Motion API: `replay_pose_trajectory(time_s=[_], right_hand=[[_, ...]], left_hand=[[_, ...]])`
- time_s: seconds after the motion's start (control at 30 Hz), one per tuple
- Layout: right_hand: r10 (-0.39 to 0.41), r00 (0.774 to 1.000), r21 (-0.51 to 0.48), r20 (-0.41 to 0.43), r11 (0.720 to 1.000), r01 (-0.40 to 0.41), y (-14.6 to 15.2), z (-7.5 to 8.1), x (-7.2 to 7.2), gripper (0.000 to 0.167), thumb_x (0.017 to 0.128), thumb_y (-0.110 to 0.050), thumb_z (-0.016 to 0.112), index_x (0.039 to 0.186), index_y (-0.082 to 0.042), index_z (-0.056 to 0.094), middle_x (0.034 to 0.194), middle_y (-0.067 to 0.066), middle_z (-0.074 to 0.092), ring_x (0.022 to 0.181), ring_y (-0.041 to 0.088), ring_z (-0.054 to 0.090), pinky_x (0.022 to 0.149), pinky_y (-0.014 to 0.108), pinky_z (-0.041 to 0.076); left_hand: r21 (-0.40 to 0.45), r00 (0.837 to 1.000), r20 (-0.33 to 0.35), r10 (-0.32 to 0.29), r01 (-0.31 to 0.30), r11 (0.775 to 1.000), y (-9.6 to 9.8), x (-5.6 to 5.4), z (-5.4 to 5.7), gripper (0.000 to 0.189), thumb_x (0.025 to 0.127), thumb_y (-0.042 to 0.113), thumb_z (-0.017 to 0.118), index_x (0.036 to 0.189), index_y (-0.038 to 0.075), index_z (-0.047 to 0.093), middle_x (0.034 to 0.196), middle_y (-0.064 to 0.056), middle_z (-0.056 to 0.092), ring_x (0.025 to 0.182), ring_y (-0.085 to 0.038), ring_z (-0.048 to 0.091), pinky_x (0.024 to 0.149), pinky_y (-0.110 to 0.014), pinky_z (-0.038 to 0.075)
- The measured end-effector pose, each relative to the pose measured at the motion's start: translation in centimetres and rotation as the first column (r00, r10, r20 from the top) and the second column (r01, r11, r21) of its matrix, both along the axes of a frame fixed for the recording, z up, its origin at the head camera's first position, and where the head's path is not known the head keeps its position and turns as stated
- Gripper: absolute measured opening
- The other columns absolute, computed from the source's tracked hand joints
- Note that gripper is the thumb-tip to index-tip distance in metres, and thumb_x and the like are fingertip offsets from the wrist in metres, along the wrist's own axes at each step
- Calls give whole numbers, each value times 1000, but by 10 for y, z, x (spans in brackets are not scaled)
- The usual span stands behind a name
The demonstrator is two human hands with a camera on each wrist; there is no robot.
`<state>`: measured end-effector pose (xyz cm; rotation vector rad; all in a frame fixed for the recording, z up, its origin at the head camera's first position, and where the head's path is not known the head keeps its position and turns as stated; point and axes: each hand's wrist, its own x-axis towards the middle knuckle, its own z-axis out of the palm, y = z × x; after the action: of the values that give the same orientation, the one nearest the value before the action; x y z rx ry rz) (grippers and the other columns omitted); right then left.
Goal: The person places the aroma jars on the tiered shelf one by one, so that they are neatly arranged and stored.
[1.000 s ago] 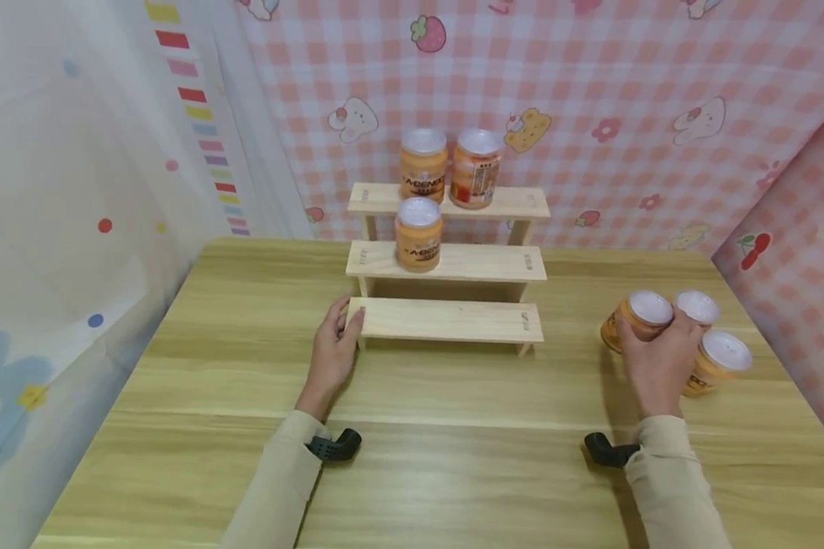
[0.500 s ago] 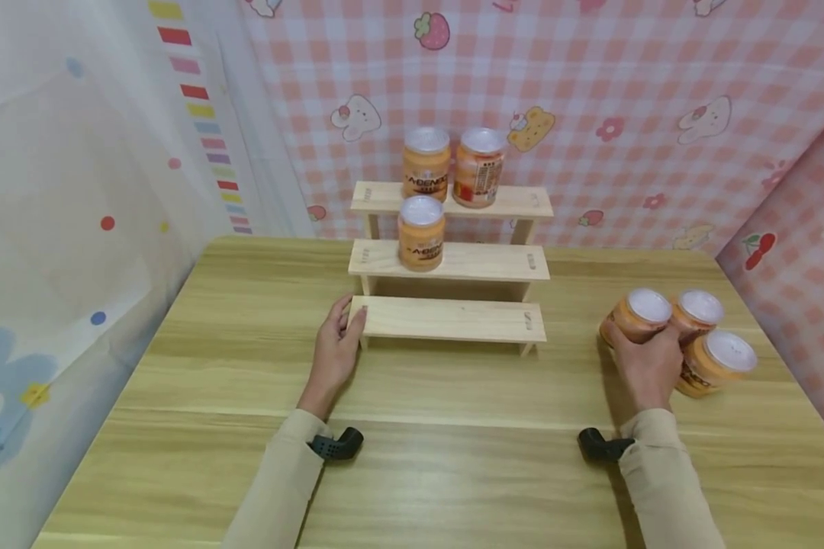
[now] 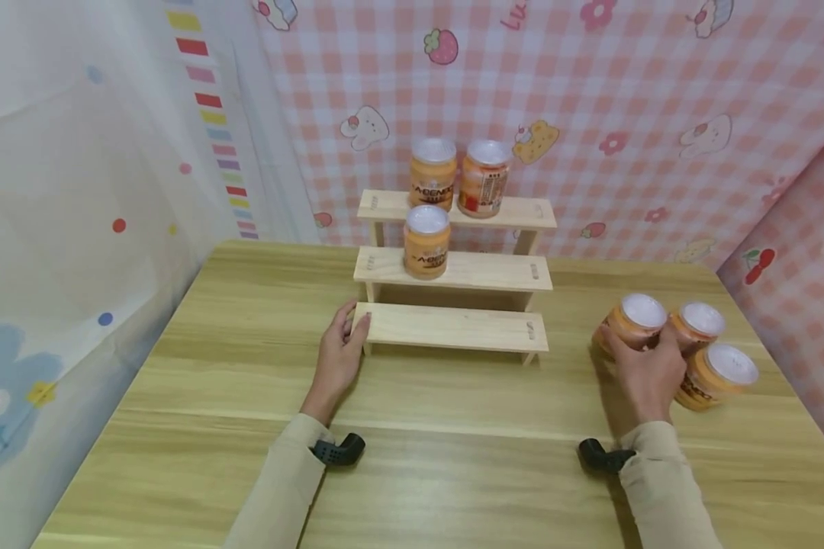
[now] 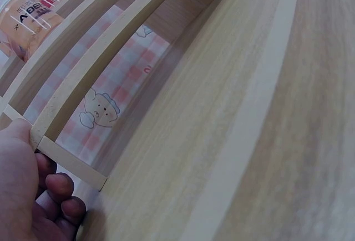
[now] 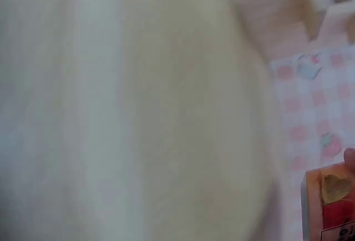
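In the head view, my left hand (image 3: 339, 362) grips the left end of the lowest board of a three-step wooden display stand (image 3: 446, 328). The left wrist view shows the thumb on top of the board and the other fingers (image 4: 58, 185) curled at its side support. Off to the right, my right hand (image 3: 648, 377) holds an orange jar (image 3: 621, 329) with a pale lid, thumb on its near side. That jar leans a little to the left. Part of its label (image 5: 337, 213) shows at the edge of the right wrist view.
Two more jars (image 3: 702, 320) (image 3: 710, 377) stand close beside the right hand. On the stand, one jar (image 3: 426, 252) sits on the middle step and two jars (image 3: 432, 179) (image 3: 484, 183) on the top step. A pink checked cloth (image 3: 611, 99) hangs behind the table.
My right hand has closed round the leftmost of the three loose jars and shifted it slightly left, away from the others. My left hand stays on the stand.
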<state>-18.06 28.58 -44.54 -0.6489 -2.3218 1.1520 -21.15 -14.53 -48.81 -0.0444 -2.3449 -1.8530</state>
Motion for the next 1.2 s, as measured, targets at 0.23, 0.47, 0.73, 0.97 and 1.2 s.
replay_pose_trajectory(time_s=[0.23,0.47,0.73,0.97,1.2], right_hand=[[102,987,28,-122,995,-100,-27,55,-16,68,83,-51,84,136,-14,62,119,6,66,92,9,60,70,19,45],[291,931,101,-220,956,-276,-79,104,-40,61,83,-43,87,125,-4,67,113,11,70,91,13,62,72,18,46],[478,855,132,-203,878,-459,-129,104,-62,63,83,-42,88,126,-1,67,112,13,71,96,22,65,75,27,48],[516,844,121,-147,856,-502,-154,89,-71,62,83,-40,88,126,-2,66,109,14,70,93,24,63,72,33,46],[526,841,116,-127,850,-514,-161,77,-78,63,86,-40,86,130,-2,62,112,15,69,97,26,64,77,38,50]], left_hand=[[-15,1000,-9,8,-8,1000,-1,0,-1,60,108,40,56,155,5,44,69,2,40,57,-11,33,55,-27,32],[-13,1000,-11,0,0,1000,-3,0,1,60,108,40,56,155,4,43,69,3,38,56,-12,33,54,-27,30],[-18,1000,5,19,-19,1000,-1,0,-1,59,108,40,56,155,7,45,70,2,44,57,-11,37,53,-26,33],[-2,1000,0,15,-15,1000,-1,-1,-1,57,108,38,56,154,6,45,71,1,48,56,-11,38,52,-25,34],[8,1000,2,6,-6,1000,-2,-1,-1,58,108,37,57,155,5,45,69,2,43,55,-11,37,53,-25,33]])
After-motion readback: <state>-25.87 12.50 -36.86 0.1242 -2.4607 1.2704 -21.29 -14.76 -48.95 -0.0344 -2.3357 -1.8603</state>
